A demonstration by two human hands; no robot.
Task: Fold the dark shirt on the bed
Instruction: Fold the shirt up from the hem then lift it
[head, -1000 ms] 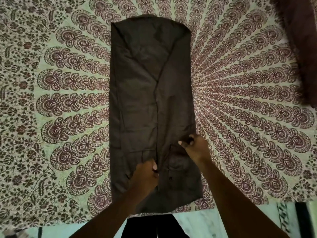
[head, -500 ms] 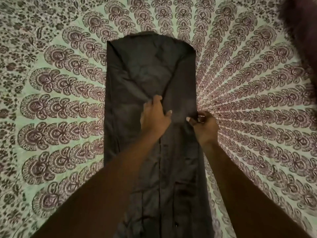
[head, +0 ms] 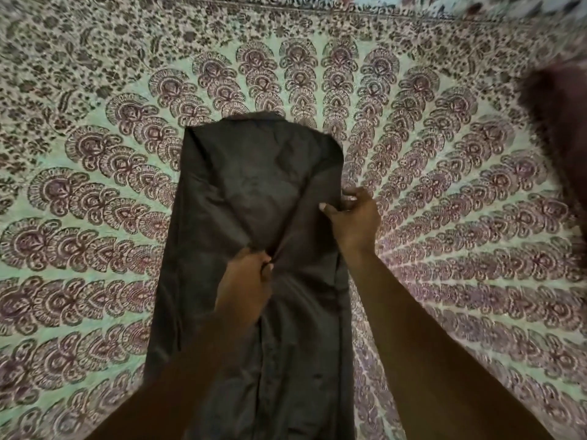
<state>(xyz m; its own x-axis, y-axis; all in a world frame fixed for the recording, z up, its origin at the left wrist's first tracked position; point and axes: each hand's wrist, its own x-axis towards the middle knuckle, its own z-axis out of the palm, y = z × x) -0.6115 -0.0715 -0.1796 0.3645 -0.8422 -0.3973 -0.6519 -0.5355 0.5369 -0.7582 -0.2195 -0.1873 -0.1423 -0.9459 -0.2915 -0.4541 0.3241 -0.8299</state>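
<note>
Your left hand [head: 249, 277] is clenched on a pinch of cloth at the middle of the dark shirt [head: 254, 185], and your right hand [head: 354, 219] pinches the shirt's right edge a little farther away.

Both grips sit about halfway along the garment, so this looks like the cross fold. Level the two pinches on one line across the width before lifting. Bring the halves together slowly so the side edges stay stacked, then smooth out from the centre.

The shirt lies as a long narrow strip running from near to far on the patterned bedspread [head: 95, 192], its sides already turned in. The far end is rounded and lies flat. Creases fan out from your left-hand pinch, so the cloth is thin and limp and will bunch easily.
</note>
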